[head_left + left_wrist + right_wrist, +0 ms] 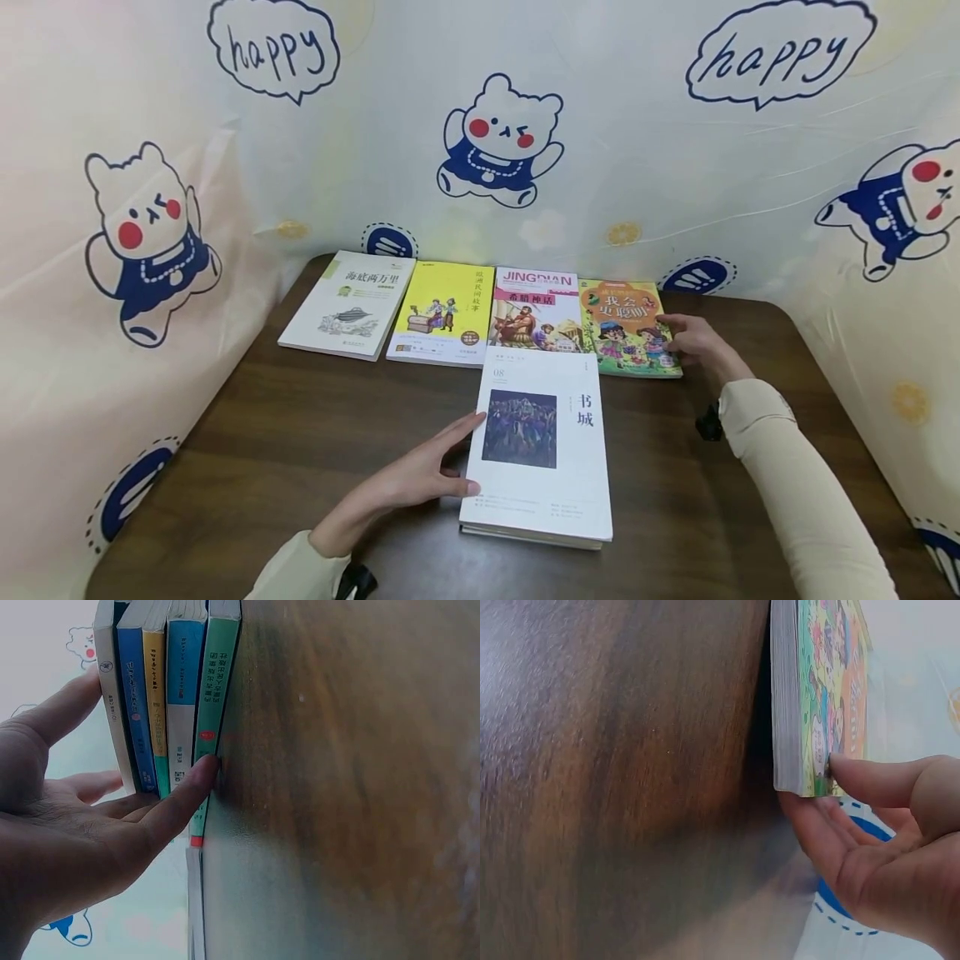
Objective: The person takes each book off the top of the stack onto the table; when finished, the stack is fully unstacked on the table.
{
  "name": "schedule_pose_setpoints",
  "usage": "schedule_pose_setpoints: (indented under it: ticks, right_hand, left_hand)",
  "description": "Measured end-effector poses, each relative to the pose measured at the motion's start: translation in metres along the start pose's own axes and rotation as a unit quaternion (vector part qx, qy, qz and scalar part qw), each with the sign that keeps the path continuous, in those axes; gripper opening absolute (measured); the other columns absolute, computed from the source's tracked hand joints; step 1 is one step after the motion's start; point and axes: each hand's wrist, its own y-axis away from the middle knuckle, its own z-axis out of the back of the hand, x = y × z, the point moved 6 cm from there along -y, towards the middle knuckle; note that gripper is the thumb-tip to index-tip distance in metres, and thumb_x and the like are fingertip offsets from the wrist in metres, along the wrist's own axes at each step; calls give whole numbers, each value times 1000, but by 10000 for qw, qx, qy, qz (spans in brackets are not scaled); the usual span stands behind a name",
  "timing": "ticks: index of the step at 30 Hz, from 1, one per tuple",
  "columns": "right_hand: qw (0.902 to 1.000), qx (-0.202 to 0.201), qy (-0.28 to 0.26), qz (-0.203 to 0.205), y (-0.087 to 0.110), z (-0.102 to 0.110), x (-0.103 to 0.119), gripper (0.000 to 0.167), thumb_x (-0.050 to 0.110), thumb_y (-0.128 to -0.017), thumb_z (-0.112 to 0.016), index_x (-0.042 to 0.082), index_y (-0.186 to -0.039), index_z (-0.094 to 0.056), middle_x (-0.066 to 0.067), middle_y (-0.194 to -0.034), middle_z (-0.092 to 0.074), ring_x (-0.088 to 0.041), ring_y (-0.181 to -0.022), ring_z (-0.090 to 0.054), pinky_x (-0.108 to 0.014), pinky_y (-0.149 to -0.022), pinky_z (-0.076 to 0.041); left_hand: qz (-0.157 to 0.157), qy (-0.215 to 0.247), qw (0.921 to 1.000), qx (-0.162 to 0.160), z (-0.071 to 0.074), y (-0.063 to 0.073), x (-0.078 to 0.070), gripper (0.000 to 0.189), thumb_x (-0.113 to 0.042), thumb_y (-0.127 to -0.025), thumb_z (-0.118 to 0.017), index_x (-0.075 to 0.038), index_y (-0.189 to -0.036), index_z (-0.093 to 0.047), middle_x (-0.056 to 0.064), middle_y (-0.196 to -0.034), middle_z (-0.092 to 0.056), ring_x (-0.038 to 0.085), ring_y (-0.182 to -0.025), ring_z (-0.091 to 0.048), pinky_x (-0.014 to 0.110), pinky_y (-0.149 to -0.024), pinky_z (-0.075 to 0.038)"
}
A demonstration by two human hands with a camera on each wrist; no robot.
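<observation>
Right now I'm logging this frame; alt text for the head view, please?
A person's right hand holds the right edge of an orange book, the rightmost of four lying in a row on a brown table. The left hand touches the left side of a white-topped book stack nearer the camera. Bear-patterned sheeting hangs behind.

The left speech bubble and the right speech bubble on the backdrop are both reading "happy". The top white book is bearing "08" and "书城". Behind it, the leftmost book is showing "海底两万里", the yellow book "民间故事", the pink-headed book "JINGDIAN" and "希腊神话", the orange book "我会更聪明".
</observation>
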Motion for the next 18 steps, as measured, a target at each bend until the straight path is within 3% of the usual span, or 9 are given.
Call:
schedule_pose_setpoints:
  ticks: [4,6,11,18]
  right_hand:
    - [9993,-100,336,138,1,0,1,65,1,-93,-54,1,-151,-25,-36,-143,-29,-39,-109,-49,-46,-81,-54]
    - [9961,-292,737,401,4,0,4,64,2,-92,-56,-5,-148,-27,-37,-139,-34,-43,-111,-48,-51,-86,-51]
    - [9730,-1108,1750,1017,19,-2,12,63,6,-87,-63,-15,-140,-34,-39,-132,-40,-51,-119,-41,-62,-95,-39]
    - [9626,-1663,1710,1285,51,-3,22,66,11,-90,-62,-12,-143,-30,-39,-137,-36,-53,-124,-35,-67,-97,-34]
  left_hand:
    - [32,-26,10000,15,0,0,-1,90,-24,-83,-76,-21,-155,-21,13,-160,-13,38,-141,-22,41,-93,-50]
    - [51,-4,10000,6,0,0,-1,90,-24,-83,-76,-21,-155,-21,12,-160,-12,38,-141,-22,42,-93,-50]
    - [42,10,10000,-24,0,0,-1,90,-25,-83,-77,-22,-155,-22,13,-160,-13,39,-141,-22,44,-94,-49]
    - [28,20,10000,-19,0,1,0,91,-25,-83,-77,-23,-155,-21,14,-160,-13,40,-141,-20,43,-94,-49]
